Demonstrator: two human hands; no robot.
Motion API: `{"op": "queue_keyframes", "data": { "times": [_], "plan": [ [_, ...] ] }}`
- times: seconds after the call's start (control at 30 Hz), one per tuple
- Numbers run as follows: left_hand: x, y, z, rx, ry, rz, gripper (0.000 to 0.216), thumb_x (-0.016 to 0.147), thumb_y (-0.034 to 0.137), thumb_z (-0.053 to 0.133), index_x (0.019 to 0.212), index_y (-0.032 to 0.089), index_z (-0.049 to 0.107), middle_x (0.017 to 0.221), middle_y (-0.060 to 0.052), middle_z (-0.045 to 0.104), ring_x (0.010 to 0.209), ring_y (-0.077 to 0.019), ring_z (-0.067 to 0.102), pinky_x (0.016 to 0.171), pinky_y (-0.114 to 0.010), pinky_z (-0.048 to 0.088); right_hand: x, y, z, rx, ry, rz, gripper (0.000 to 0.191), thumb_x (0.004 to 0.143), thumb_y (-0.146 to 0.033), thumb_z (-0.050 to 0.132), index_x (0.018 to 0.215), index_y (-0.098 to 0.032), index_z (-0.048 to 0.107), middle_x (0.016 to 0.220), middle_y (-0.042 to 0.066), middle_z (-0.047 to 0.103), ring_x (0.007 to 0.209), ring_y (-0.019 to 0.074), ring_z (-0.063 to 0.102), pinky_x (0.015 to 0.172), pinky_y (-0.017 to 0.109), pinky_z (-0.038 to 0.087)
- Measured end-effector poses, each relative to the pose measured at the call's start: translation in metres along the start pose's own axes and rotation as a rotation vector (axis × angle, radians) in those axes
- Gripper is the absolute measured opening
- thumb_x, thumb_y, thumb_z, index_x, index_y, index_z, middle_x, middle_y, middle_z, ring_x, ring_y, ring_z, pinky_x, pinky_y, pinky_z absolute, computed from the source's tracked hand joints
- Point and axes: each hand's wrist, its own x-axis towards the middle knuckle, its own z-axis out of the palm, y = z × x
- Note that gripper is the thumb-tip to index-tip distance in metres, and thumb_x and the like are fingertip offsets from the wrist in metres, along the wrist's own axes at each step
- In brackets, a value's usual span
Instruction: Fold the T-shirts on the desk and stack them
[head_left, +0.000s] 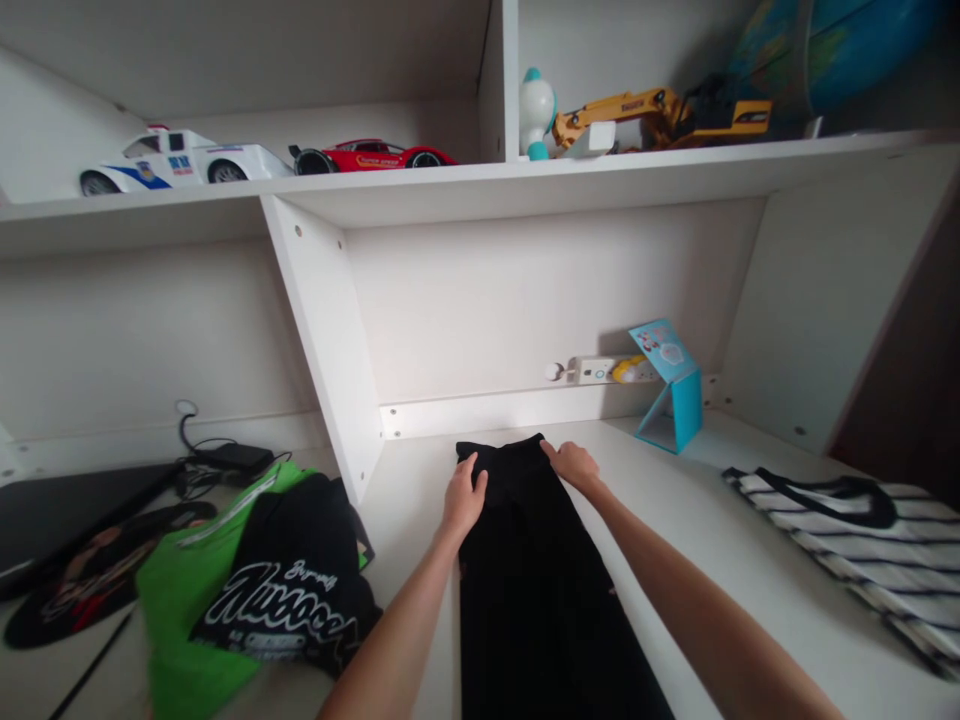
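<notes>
A pair of black trousers [529, 590] lies lengthwise on the white desk, waistband toward the back wall, the lower part running out of view. At the upper left edge of the waist my left hand [463, 497] rests on the cloth, thumb and index finger apart; its other fingers are partly hidden. My right hand [574, 464] pinches the upper right corner of the waistband between thumb and fingers.
Left of a white divider [322, 330] lie a black printed T-shirt [296, 570], a green garment [180, 580] and a black laptop [75, 510]. To the right are a striped shirt [862, 540], a blue desk calendar [679, 400] and a power strip [600, 370]. Toys line the shelf [420, 195] above.
</notes>
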Motion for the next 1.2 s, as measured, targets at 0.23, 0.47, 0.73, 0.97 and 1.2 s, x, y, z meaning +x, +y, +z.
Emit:
{"op": "queue_keyframes", "data": {
  "times": [0.23,0.47,0.73,0.97,1.2],
  "plan": [
    [0.0,0.002,0.003,-0.015,-0.02,-0.071,0.043,0.088,0.035,0.038,0.126,0.017,0.046,0.13,-0.011,0.046,0.115,-0.0227,0.048,0.098,-0.034,0.039,0.03,-0.001,0.021,0.005,0.056,0.045,0.029,0.088,-0.035,0.05,0.108,-0.015,0.054,0.106,0.006,0.057,0.09,0.0156,0.057,0.078,0.035,0.049],
    [-0.006,0.01,0.0,0.062,-0.066,0.038,0.048,0.087,0.042,0.041,0.128,0.019,0.045,0.141,-0.01,0.032,0.128,-0.0242,0.032,0.105,-0.037,0.031,0.02,0.008,0.019,-0.012,0.154,-0.126,0.034,0.089,-0.036,0.047,0.117,-0.016,0.049,0.116,0.008,0.052,0.1,0.0187,0.054,0.085,0.041,0.045],
    [-0.008,0.016,-0.004,0.122,-0.226,0.041,0.041,0.085,0.039,0.041,0.123,0.027,0.052,0.139,-0.002,0.038,0.132,-0.0253,0.023,0.109,-0.039,0.022,0.008,-0.001,0.036,-0.05,-0.029,-0.462,0.049,0.092,-0.039,0.04,0.134,-0.016,0.034,0.142,0.012,0.029,0.13,0.0259,0.026,0.103,0.049,0.025],
    [-0.003,0.011,0.0,0.166,-0.27,-0.049,0.053,0.087,0.049,0.03,0.128,0.02,0.048,0.142,-0.006,0.031,0.135,-0.0246,0.013,0.109,-0.038,0.013,-0.07,0.015,0.018,-0.071,-0.201,-0.651,0.066,0.089,-0.055,0.031,0.141,-0.014,0.021,0.146,0.01,0.02,0.135,0.0226,0.011,0.109,0.041,0.015],
    [0.016,0.003,-0.001,0.181,-0.452,-0.149,0.068,0.076,0.043,0.051,0.136,0.017,0.033,0.146,-0.012,0.014,0.135,-0.0263,0.006,0.108,-0.039,0.015,-0.237,0.101,-0.015,-0.118,-0.16,-1.003,0.073,0.083,-0.054,0.046,0.141,-0.025,0.013,0.142,0.009,0.019,0.127,0.0285,0.025,0.098,0.043,0.038]
  ]
}}
